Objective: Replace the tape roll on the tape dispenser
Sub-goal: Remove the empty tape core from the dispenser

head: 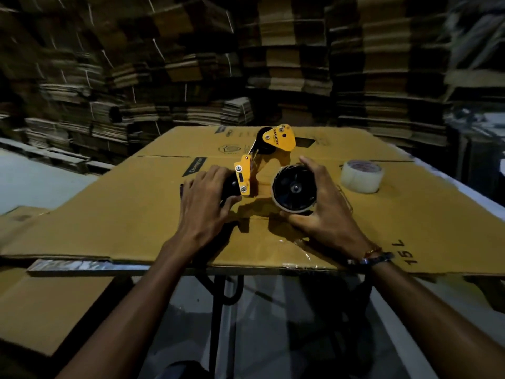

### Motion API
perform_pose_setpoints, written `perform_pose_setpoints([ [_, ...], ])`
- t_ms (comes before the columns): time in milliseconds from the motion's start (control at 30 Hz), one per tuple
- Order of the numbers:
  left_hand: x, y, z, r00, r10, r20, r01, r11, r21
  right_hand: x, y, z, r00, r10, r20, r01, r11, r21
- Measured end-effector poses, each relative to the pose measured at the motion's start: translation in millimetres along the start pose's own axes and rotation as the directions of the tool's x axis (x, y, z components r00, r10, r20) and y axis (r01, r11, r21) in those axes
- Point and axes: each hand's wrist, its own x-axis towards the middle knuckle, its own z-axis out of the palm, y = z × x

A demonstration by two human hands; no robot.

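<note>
A yellow tape dispenser lies on its side near the middle of a flattened cardboard sheet. The left hand wraps around its black handle. The right hand cups the nearly spent roll on the dispenser's black hub, thumb and fingers curled around its rim. 1 fresh clear tape roll stands near the sheet's right edge, apart from both hands.
</note>
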Motion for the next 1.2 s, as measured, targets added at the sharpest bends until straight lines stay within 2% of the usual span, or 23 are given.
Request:
perform_pose_setpoints([
  [100, -0.3, 5.5, 2.5, 0.999, -0.048, -0.025, 0.047, 0.999, -0.027, 1.8, -3.8, 3.4, 0.997, 0.026, -0.076, -0.024, 0.999, 0.031],
  [233, -1.2, 11.0, 11.5, 0.996, -0.09, -0.015, 0.089, 0.995, -0.047, 10.5, -4.1, 11.9, 0.978, 0.13, -0.165, -0.12, 0.99, 0.072],
  [500, 6.4, 6.4, 26.4, 0.998, -0.053, 0.044, 0.054, 0.998, -0.015, 11.3, 7.9, 20.8, 0.948, 0.241, -0.207, -0.22, 0.969, 0.116],
  [800, 10.1, -5.3, 34.1, 0.996, -0.056, 0.074, 0.06, 0.996, -0.062, 11.0, 10.5, 20.0, 0.956, 0.231, -0.178, -0.201, 0.964, 0.174],
  [1000, 10.4, -7.1, 40.0, 0.983, -0.064, 0.175, 0.076, 0.995, -0.06, 9.6, 6.4, 16.6, 0.942, 0.311, -0.126, -0.267, 0.922, 0.279],
  [1200, 9.0, -7.5, 40.2, 0.979, -0.086, 0.183, 0.1, 0.993, -0.064, 9.5, 5.6, 16.5, 0.922, 0.383, -0.056, -0.352, 0.89, 0.289],
])
